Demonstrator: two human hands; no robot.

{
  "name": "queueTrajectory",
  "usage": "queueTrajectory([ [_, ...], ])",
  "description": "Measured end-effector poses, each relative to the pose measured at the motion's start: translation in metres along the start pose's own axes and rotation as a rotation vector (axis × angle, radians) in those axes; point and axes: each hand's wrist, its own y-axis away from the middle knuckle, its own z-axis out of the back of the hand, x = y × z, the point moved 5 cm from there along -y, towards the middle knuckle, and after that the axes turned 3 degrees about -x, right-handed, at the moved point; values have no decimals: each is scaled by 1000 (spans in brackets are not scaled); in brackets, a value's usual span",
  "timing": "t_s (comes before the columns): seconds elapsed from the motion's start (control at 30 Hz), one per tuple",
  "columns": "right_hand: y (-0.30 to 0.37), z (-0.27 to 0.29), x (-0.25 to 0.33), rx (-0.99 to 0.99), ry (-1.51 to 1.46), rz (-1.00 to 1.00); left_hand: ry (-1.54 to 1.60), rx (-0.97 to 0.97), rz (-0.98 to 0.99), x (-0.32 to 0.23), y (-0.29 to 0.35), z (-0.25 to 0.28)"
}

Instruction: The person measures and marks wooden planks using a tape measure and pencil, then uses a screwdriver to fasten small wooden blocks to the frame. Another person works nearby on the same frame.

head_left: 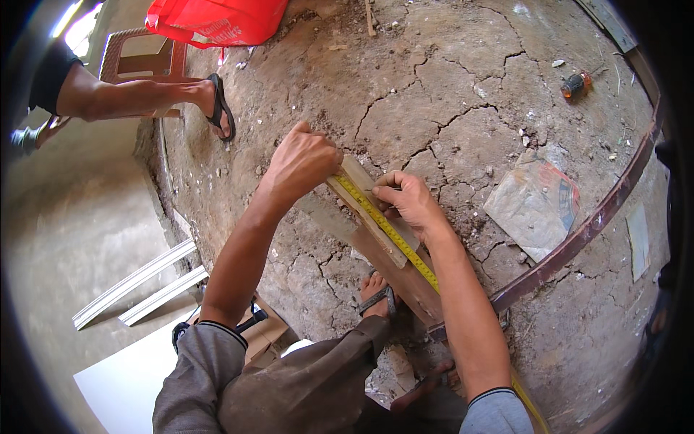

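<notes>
A yellow tape measure (381, 221) runs slantwise along a narrow strip of wood, which lies on a longer wooden board (396, 278). At the far end my left hand (303, 163) is closed on the tape, with its fingertips hidden under the knuckles. My right hand (412, 205) hovers at the tape's right side, thumb and forefinger pinched together; whatever small thing may be between them is too hard to see. Beyond the board's near end the tape passes under my right forearm and shows again at the lower right.
Cracked earth surrounds the board. A person's sandalled foot (220, 108) stands at the upper left near a plastic stool (116, 58) and a red bag (217, 22). A flattened sack (533, 205), a screwdriver-like handle (575, 85) and a dark curved bar (578, 252) lie right. White strips (137, 282) lean left.
</notes>
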Motion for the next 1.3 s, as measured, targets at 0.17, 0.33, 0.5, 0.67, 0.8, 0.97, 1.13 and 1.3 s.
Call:
queueTrajectory([
  [0.17, -1, -5, -6, 26, -65, 30, 11, -46, 10, 1, 4, -1],
  [0.33, -3, -5, -10, -51, 2, 63, 26, -52, 7, 3, 4, -3],
  [0.5, -7, -8, -9, -64, 27, 107, 61, -70, 7, 5, 5, -3],
  [0.67, -9, -10, -10, -52, -7, 135, 69, -103, -2, 5, 7, -1],
  [0.8, -14, -12, -14, -51, -58, 133, 40, -51, 3, 6, 6, -3],
  [0.97, -17, -13, -15, -67, -10, 160, 26, -31, 30, 7, 7, -5],
  [1.13, -14, -13, -15, -52, -53, 126, 72, -105, 12, 7, 8, -2],
  [1.3, -14, -13, -12, -57, -56, 161, 72, -110, 18, 7, 8, -1],
])
